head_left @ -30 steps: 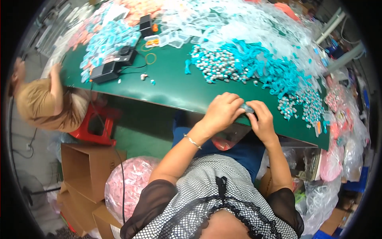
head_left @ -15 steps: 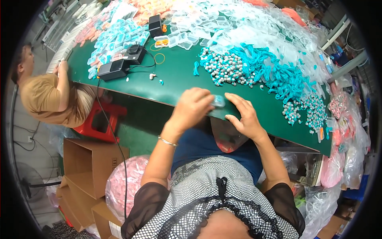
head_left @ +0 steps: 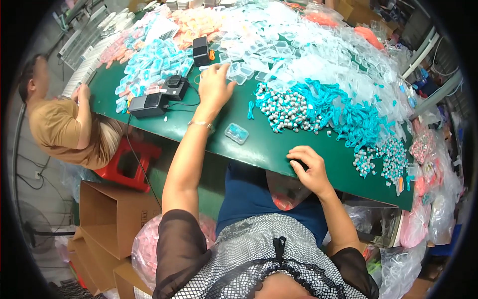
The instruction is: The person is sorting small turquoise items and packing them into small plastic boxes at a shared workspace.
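Observation:
On the green table in front of me lies a small clear plastic case (head_left: pixel 236 133) with teal contents, apart from both hands. My left hand (head_left: pixel 215 88) reaches forward beyond it, thumb spread away from the fingers, close to several clear cases (head_left: pixel 240 72) and a black box-shaped device (head_left: pixel 200 51). Its fingertips point away, so what lies just under them is hidden. My right hand (head_left: pixel 309 170) rests by the table's front edge, fingers loosely bent and thumb apart, holding nothing.
To the right spreads a heap of teal cords (head_left: pixel 343 114) and silver-and-teal earbud-like pieces (head_left: pixel 286 107). Filled teal cases (head_left: pixel 157 62) are piled back left, near two wired black devices (head_left: pixel 148 104). Another person (head_left: pixel 67 117) sits at the left. Cardboard boxes (head_left: pixel 112 214) stand below.
My left hand has let go of the small teal case, leaving it on the table, and has moved forward and left. My right hand has shifted slightly down along the edge.

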